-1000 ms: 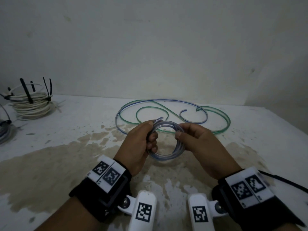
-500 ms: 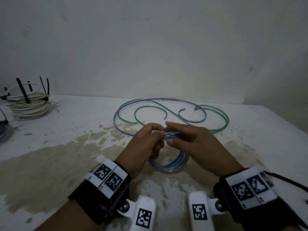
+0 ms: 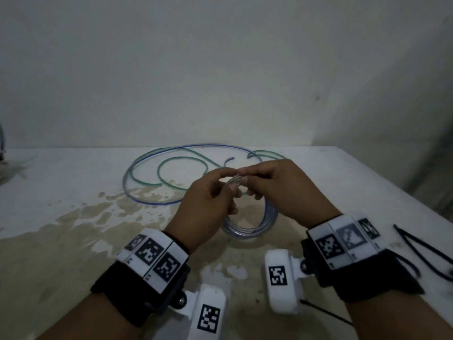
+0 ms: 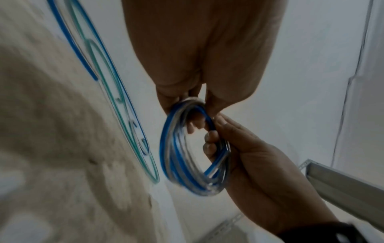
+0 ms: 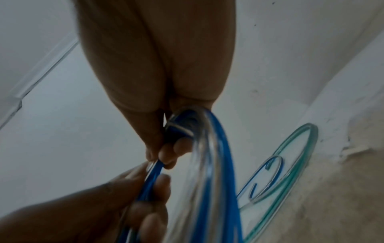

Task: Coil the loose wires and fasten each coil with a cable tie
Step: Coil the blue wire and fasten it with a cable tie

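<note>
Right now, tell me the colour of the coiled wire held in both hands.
Clear wire coil with a blue stripe; the left wrist view shows it best.

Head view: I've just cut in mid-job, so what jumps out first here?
The small coil of clear, blue-striped wire, held up over the stained white table: the left hand and right hand pinch its top together. Behind them, loose blue and green wires sprawl in loops on the table. Thin black cable ties lie at the right edge.

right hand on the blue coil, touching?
Touching. Left wrist view: the right hand curls its fingers around the blue coil.
</note>
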Tool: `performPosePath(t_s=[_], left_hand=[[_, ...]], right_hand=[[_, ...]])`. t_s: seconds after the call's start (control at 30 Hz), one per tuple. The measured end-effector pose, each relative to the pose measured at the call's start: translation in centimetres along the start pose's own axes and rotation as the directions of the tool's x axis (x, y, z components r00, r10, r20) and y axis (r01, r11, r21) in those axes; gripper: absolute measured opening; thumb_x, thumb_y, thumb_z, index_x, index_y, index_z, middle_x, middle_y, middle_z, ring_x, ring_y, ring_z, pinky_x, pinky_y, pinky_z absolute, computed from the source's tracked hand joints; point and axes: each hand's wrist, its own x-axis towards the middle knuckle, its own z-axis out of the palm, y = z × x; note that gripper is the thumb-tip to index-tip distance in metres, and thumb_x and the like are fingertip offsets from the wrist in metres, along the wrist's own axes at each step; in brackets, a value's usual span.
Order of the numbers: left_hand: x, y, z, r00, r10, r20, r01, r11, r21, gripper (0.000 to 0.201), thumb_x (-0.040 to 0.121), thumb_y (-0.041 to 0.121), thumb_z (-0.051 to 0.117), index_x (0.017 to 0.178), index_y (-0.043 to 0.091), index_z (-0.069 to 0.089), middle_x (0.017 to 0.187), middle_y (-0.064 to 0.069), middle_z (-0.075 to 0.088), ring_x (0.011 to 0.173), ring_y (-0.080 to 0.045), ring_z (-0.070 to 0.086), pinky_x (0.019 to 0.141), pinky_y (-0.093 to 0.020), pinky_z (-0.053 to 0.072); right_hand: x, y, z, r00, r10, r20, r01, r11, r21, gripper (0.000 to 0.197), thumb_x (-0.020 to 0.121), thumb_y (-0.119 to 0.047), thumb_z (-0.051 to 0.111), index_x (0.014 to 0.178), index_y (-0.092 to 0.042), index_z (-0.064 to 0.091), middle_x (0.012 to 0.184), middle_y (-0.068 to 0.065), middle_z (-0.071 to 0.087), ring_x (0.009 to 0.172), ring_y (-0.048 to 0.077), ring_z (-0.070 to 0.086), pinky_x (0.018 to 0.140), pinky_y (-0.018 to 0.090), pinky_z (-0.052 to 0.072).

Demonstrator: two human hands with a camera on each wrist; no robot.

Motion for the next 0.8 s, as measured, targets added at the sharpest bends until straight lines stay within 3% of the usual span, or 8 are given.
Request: performPosePath(t_s=[0.17,0.23,0.3,0.4,0.5,0.6,0.7,0.8], left_hand=[[0.5,-0.2,4.3,0.996,-0.089,0.017,0.090,0.993,-0.074,0.025,0.098,0.012,0.049,0.110,0.019,0.069,0.066,0.005,0.055,0.052,-0.013,0.044,0.055,-0.030,0.040],[0.5,-0.7,5.8,0.986,-0.159,0.044,0.164,0.974,-0.159,0.025,0.097,0.009,0.048,0.111,0.012,0.068,0.061,0.005,0.053,0.048,-0.011,0.040,0.051,-0.027,0.037],[0.2,-1.0,6.7,0.978,-0.194,0.076,0.208,0.943,-0.260,0.024,0.098,0.006,0.046,0.108,0.009,0.067,0.060,0.003,0.048,0.045,-0.009,0.035,0.047,-0.023,0.032],[-0.4,-1.1,6.9,0.979,-0.186,0.081,0.202,0.940,-0.276,0.025,0.099,0.007,0.043,0.095,0.016,0.066,0.063,-0.001,0.043,0.045,-0.007,0.033,0.045,-0.021,0.032],[-0.5,-1.6,6.5,0.981,-0.188,0.055,0.196,0.955,-0.222,0.025,0.101,0.012,0.041,0.084,0.008,0.059,0.061,-0.002,0.038,0.043,-0.006,0.034,0.046,-0.021,0.033],[-0.2,-2.5,6.3,0.971,-0.236,0.023,0.235,0.944,-0.232,0.030,0.101,0.013,0.040,0.073,0.006,0.047,0.058,-0.002,0.037,0.041,-0.007,0.037,0.052,-0.028,0.032],[0.0,-3.1,6.3,0.955,-0.296,0.010,0.285,0.906,-0.312,0.030,0.100,0.009,0.039,0.071,0.008,0.045,0.059,-0.003,0.037,0.040,-0.007,0.037,0.053,-0.029,0.030],[0.0,-3.3,5.7,0.945,-0.324,0.033,0.313,0.876,-0.367,0.029,0.101,0.008,0.037,0.073,0.008,0.045,0.063,-0.005,0.038,0.042,-0.007,0.036,0.052,-0.027,0.032]], right_hand=[[-1.4,1.3,-3.3,0.984,0.167,0.064,-0.172,0.982,0.073,0.018,0.088,-0.025,0.065,0.105,-0.019,0.068,0.084,0.007,0.074,0.075,0.017,0.070,0.076,0.032,0.057],[-2.2,2.3,-5.1,0.969,0.245,0.026,-0.245,0.969,-0.017,0.024,0.088,-0.038,0.062,0.110,-0.031,0.063,0.096,0.003,0.073,0.085,0.017,0.069,0.083,0.035,0.055],[-3.2,3.2,-7.4,0.945,0.322,-0.060,-0.328,0.926,-0.186,0.031,0.089,-0.043,0.057,0.111,-0.023,0.066,0.100,0.002,0.070,0.088,0.018,0.067,0.084,0.038,0.053],[-4.9,4.1,-11.1,0.887,0.449,-0.108,-0.456,0.812,-0.365,0.019,0.091,-0.030,0.058,0.092,-0.015,0.071,0.084,0.000,0.070,0.075,0.014,0.065,0.063,0.023,0.050],[-6.6,4.6,-13.7,0.806,0.585,-0.095,-0.549,0.678,-0.488,0.012,0.089,-0.025,0.062,0.089,-0.017,0.072,0.078,-0.006,0.067,0.066,0.007,0.060,0.047,0.011,0.041],[-7.1,5.6,-14.4,0.765,0.633,-0.119,-0.576,0.590,-0.566,0.012,0.087,-0.023,0.065,0.093,-0.016,0.073,0.090,0.000,0.070,0.073,0.011,0.061,0.053,0.016,0.042],[-6.5,6.1,-13.5,0.746,0.660,-0.085,-0.504,0.477,-0.720,0.026,0.087,-0.024,0.065,0.110,-0.014,0.069,0.108,0.000,0.065,0.090,0.012,0.057,0.070,0.018,0.039],[-5.6,7.9,-12.5,0.671,0.740,-0.043,-0.378,0.291,-0.879,0.041,0.086,-0.033,0.065,0.121,-0.010,0.062,0.120,0.002,0.059,0.105,0.017,0.055,0.083,0.024,0.040]])
